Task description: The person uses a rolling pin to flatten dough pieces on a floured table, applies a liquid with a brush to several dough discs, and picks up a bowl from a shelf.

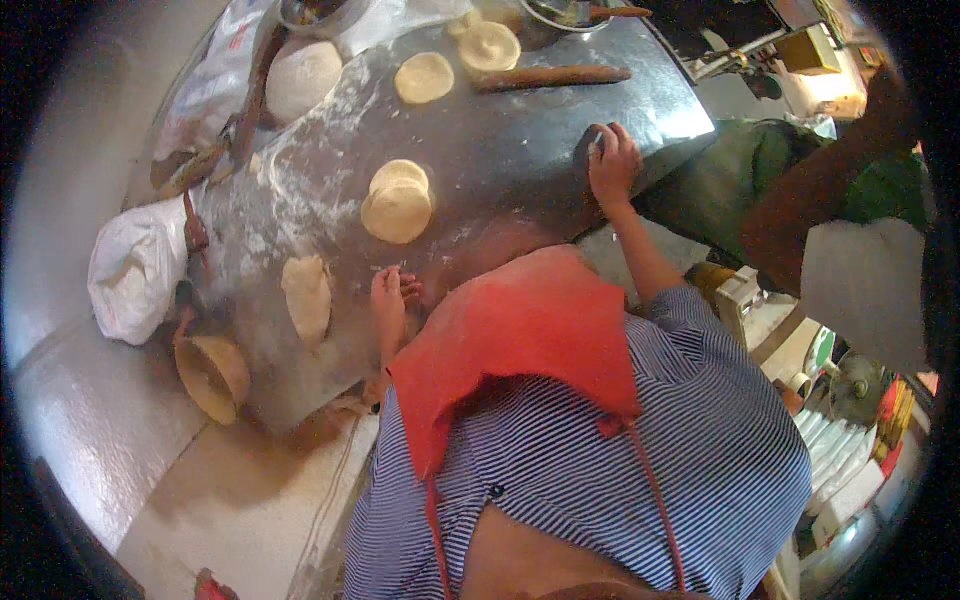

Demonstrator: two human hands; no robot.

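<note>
Two overlapping flat dough rounds point(397, 204) lie on the floured worktable point(487, 157) in front of me. Close to the table's near edge, my left hand point(394, 291) has loosely curled fingers; I see nothing in it, though the palm is partly hidden. To its left lies a long piece of dough point(308, 300). My right hand point(616, 163) rests at the table's right side with bent fingers, beside a dark patch that could be a small object or a shadow. Farther back are a dough round point(424, 78), another dough round point(489, 48) and a wooden rolling pin point(555, 78).
A large pale mass of dough or flour point(301, 81) sits at the back left. A metal bowl point(566, 16) stands at the back. On the left are a white sack point(139, 274) and a round tan container point(213, 379). Stacked goods point(836, 450) crowd the right.
</note>
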